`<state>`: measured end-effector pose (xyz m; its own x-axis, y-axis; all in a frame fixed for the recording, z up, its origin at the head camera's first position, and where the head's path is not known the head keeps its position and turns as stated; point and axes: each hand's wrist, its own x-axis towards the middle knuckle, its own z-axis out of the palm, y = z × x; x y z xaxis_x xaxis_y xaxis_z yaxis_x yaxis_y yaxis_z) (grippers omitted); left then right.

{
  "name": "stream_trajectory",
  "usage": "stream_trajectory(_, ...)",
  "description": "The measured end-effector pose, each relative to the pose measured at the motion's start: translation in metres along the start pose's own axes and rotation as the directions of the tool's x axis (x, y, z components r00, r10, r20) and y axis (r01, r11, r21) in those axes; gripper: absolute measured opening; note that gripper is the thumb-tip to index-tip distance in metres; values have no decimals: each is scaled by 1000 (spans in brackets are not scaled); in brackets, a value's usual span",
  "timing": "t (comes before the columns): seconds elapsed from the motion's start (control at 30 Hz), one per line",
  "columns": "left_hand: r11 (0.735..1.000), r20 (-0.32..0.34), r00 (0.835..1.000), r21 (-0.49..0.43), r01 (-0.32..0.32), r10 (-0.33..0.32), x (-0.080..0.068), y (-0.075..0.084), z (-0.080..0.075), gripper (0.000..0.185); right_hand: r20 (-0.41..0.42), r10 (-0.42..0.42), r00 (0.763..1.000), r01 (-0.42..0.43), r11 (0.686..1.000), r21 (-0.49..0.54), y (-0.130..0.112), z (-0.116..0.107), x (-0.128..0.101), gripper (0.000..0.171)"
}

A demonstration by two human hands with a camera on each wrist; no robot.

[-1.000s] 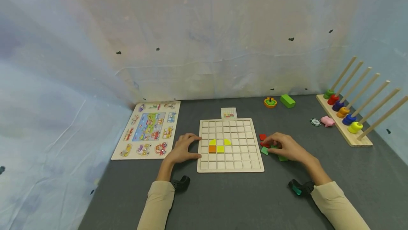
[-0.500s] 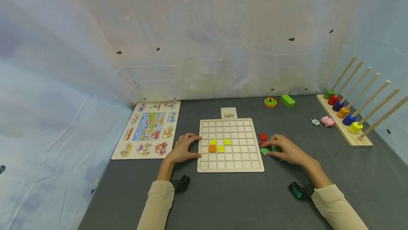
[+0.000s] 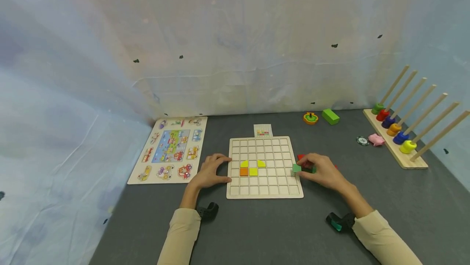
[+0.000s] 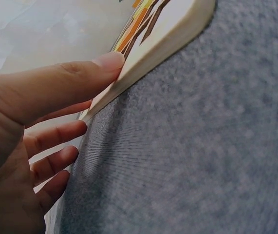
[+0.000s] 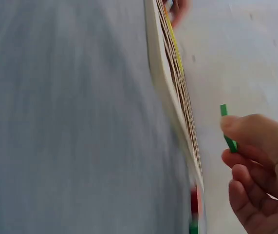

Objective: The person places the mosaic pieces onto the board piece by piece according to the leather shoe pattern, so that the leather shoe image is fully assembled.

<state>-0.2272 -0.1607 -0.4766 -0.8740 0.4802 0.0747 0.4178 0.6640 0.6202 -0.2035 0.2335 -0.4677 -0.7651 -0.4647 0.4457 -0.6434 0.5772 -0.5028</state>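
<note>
A wooden grid board lies flat on the table, with yellow and orange tiles in several of its cells. My left hand rests at the board's left edge, thumb and fingertips spread apart and touching the rim. In the left wrist view the thumb lies against that rim. My right hand pinches a green tile between thumb and finger, over the board's right edge. The right wrist view shows this green tile edge-on. Red tiles lie on the table, partly hidden by the right hand.
A small pattern card touches the board's far edge. At left lies a picture puzzle. Toward the back right are a spinning top, a green block, a poker chip, a pink pig and a peg stand.
My right hand has taken a green tile from the loose pieces and moved left with it to the board's right edge. The left hand has stayed where it was.
</note>
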Motion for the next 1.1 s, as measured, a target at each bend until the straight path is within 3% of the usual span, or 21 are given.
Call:
stream_trajectory(0.13, 1000, 8, 1000, 0, 14, -14, 0, 0, 0, 65, -3, -70, 998, 70, 995, 76, -24, 20, 18, 27)
stream_trajectory(0.27, 1000, 14, 1000, -11, 12, -12, 1, 0, 1, 65, 26, -77, 997, 74, 991, 113, -47, 41, 35, 30)
stream_trajectory(0.5, 1000, 10, 1000, -26, 13, -12, -1, 3, -1, 64, 47, -143, 989, 135, 981, 136, -70, 82, 54, 18)
stream_trajectory(0.8, 1000, 5, 1000, -10, 12, -12, -2, 2, -2, 63, 42, -241, 970, 243, 969, -50, -83, 108, 58, 12)
stream_trajectory(1.1, 1000, -2, 1000, 4, 27, -27, -1, 3, -1, 64, -5, -296, 955, 293, 949, -115, -83, 112, 58, 9)
